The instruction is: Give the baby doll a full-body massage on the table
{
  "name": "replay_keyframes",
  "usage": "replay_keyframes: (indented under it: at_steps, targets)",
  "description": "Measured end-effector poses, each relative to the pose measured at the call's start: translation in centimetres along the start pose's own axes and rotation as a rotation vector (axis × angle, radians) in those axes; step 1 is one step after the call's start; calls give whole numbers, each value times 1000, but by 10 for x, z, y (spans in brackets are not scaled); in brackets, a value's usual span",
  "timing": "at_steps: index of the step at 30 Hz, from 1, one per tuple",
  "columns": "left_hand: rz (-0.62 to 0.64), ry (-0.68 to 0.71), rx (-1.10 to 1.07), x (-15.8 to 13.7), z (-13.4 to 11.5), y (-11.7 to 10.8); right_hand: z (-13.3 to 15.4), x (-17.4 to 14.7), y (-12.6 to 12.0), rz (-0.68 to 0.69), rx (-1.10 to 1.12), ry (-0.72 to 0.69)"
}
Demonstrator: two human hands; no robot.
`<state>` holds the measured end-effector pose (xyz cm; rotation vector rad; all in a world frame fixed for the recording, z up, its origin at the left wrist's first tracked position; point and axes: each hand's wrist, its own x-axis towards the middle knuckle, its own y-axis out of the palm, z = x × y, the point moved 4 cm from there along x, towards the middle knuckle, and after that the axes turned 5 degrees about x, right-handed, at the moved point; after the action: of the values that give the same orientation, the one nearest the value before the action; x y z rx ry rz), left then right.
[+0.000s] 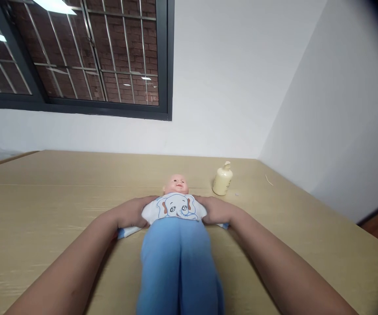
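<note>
A baby doll [176, 183] lies on its back on the tan tabletop, its head toward the wall. It wears a white shirt [175, 206] with a blue-outlined elephant print and long blue trousers [178, 258] that stretch toward me. My left hand [136, 212] grips the doll's side at the shirt, below the shoulder. On the opposite side my right hand [215, 210] holds the doll in the same way. Both hands have their fingers curled around the torso, the fingertips partly hidden behind it. The sleeves poke out beneath my hands.
A cream pump bottle [222, 180] stands upright on the table [77, 183], beyond my right hand. Farther right lies a thin pale strip [269, 180]. White walls [221, 87] border the table behind and at right, with a barred window [93, 57] at upper left.
</note>
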<state>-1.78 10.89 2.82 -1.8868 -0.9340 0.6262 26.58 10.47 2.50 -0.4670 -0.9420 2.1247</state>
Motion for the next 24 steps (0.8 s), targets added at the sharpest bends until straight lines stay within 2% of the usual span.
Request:
replay_keyframes:
  at_steps: [4,8,11,14,19,24]
  targets:
    - [-63,-93,11,5,5,3,-5,3,1,-107,-164,71]
    - [-260,-290,149,10,31,1,-24,7,-4,-295,-381,276]
    - [-324,-382,159,10,49,1,-40,8,-8,-367,-423,439]
    - [-317,-451,127,10,62,1,-49,7,-9,-349,-432,518]
    - [-310,-510,57,10,74,3,-51,4,-8,-320,-454,536]
    - [-339,-605,109,3,90,-1,-55,-3,-15,-285,-416,577]
